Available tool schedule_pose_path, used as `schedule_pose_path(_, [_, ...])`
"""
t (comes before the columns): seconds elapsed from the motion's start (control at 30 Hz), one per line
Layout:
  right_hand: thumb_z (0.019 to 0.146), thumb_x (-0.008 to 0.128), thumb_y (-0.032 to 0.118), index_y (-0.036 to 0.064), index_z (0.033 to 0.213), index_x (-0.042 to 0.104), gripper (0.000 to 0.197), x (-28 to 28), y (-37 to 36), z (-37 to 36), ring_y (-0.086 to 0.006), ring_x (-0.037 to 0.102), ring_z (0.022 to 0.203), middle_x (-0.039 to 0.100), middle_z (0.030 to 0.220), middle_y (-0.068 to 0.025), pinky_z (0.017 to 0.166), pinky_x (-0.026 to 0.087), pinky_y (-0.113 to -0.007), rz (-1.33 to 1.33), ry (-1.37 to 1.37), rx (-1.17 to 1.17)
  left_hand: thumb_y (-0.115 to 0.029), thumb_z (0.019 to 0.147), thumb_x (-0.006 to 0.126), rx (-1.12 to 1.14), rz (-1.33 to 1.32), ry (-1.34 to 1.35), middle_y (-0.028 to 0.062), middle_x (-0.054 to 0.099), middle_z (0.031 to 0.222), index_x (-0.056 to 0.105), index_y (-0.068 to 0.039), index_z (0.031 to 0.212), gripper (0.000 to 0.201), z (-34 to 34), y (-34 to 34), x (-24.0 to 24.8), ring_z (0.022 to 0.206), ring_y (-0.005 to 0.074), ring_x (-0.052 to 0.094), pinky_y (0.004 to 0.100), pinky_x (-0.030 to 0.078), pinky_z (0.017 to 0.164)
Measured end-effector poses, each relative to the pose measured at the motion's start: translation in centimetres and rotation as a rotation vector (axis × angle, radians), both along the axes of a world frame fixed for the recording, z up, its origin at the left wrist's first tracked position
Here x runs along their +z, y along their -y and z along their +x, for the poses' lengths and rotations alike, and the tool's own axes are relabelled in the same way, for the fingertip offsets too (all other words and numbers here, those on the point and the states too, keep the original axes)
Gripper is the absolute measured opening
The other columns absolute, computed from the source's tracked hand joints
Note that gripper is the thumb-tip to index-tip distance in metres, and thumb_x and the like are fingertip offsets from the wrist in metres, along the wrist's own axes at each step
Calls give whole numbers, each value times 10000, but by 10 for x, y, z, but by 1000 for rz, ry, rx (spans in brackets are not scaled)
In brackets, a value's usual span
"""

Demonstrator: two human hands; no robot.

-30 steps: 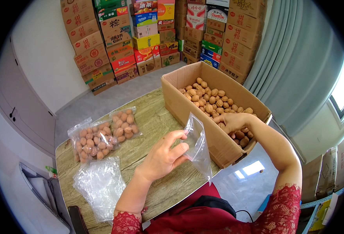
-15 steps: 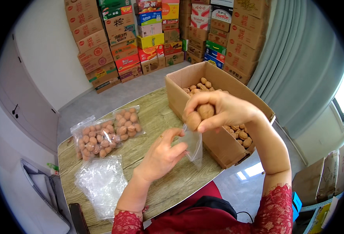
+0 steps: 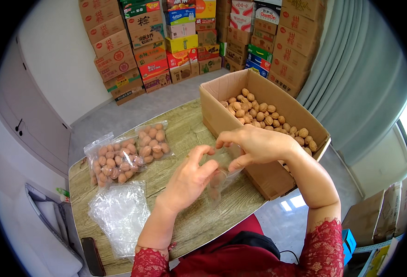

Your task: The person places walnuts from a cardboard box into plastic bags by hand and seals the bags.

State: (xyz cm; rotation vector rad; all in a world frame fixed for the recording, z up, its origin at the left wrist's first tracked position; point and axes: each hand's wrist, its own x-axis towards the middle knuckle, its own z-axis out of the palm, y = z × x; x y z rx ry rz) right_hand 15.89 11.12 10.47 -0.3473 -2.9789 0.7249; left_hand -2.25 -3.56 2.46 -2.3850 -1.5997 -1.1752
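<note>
My left hand (image 3: 185, 180) pinches a clear plastic bag (image 3: 214, 196) by its rim above the table. Walnuts (image 3: 217, 179) show faintly through the film, low in the bag. Over the bag's mouth is my right hand (image 3: 256, 144), its thumb and curved fingers apart with no walnut between them. Its thumb is close to the bag's edge; whether it touches the film I cannot tell. Just beyond that hand stands an open cardboard box (image 3: 268, 182) holding many loose walnuts (image 3: 263, 113).
Filled walnut bags (image 3: 115, 161) lie at the table's left, with a pile of flat clear bags (image 3: 122, 217) nearer me. A phone (image 3: 92, 256) rests at the near left edge of the wooden table (image 3: 185, 120). Stacked cartons (image 3: 180, 44) line the far wall.
The walnuts my right hand held are out of its grasp, and walnuts now show inside the bag. That hand has opened and lowered slightly; the left still holds the bag.
</note>
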Motion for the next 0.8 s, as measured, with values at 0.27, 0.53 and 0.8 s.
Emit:
schedule_pose_path(0.27, [910,715,231,-4,973,649,253,-15,6,-15,-281,685,823,655,940,-146,738,533,-384,-31,-284,-102,-72,835,731,-5,30,-12,163,542,1226,625,-65,997,194,4,-3,-6,1007,373,651,430,565,801])
schedule_pose_path(0.53, [930,585,236,59,1059,684,240,8,-28,14,-383,645,1027,670,1037,-212,875,530,-470,276,-195,-372,8,764,719,7,40,-30,130,580,1187,657,-71,977,236,2,-1,-2,1082,346,605,431,523,883])
schedule_pose_path(0.8, [761,802,368,165,1370,579,680,-52,-78,68,-377,583,1162,527,1313,-182,941,504,-490,215,774,-470,-7,753,719,73,73,-154,50,625,1184,671,-108,943,221,1,1,6,1032,293,581,380,485,821])
